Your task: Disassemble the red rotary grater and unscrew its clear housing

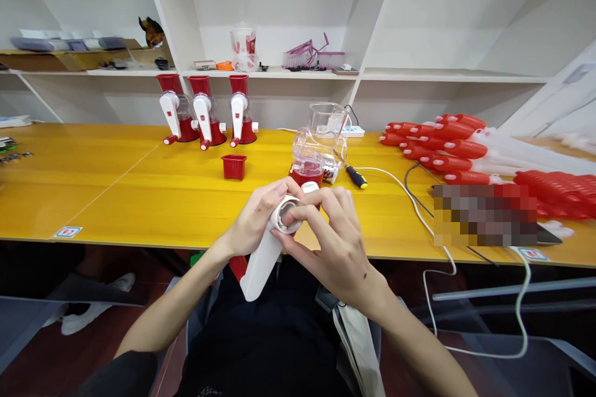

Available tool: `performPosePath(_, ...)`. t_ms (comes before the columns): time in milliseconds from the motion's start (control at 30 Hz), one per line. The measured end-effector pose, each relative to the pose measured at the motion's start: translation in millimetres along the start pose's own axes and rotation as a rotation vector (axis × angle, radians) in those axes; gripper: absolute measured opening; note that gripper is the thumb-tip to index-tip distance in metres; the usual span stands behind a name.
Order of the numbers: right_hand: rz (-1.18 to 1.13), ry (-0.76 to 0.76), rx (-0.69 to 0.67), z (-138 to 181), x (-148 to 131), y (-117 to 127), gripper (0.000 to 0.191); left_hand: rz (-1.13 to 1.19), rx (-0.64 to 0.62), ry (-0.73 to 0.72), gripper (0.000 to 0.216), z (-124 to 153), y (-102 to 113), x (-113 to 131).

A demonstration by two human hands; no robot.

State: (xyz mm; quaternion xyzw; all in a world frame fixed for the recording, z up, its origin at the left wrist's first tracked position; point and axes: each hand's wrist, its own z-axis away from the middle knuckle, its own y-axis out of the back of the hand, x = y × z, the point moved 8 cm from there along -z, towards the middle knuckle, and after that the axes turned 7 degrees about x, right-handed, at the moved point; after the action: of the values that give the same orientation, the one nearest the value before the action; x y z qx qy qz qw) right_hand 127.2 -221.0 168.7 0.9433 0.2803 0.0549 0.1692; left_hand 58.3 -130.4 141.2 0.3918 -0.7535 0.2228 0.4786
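Observation:
Above the table's front edge, my left hand point(251, 220) is closed round the hub end of a white crank handle point(261, 267). The handle slants down toward my lap, and its red grip point(238, 267) shows at the lower end. My right hand point(338, 251) is closed on the same hub, with the thumb under it and a fingertip at its round open mouth. Anything small between those fingertips is hidden. Just beyond my hands stands a clear plastic grater body point(310, 144) on a red base point(306, 172).
Three assembled red-and-white rotary graters point(239, 111) stand at the back left, near a small red hopper-like piece point(233, 167). A screwdriver point(356, 177) lies right of the clear body. White cable point(407, 189) crosses the table beside piled red-handled items point(465, 149).

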Motion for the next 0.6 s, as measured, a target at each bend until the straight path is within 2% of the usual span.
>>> performPosePath(233,0.077,0.004,-0.031,-1,-2,2,0.012,-0.043,-0.017,-0.008,0.043,1,-3,2)
performPosePath(600,0.006,0.092,0.026,-1,-1,-1,0.014,-0.060,0.113,-0.001,0.045,-2,9,-9)
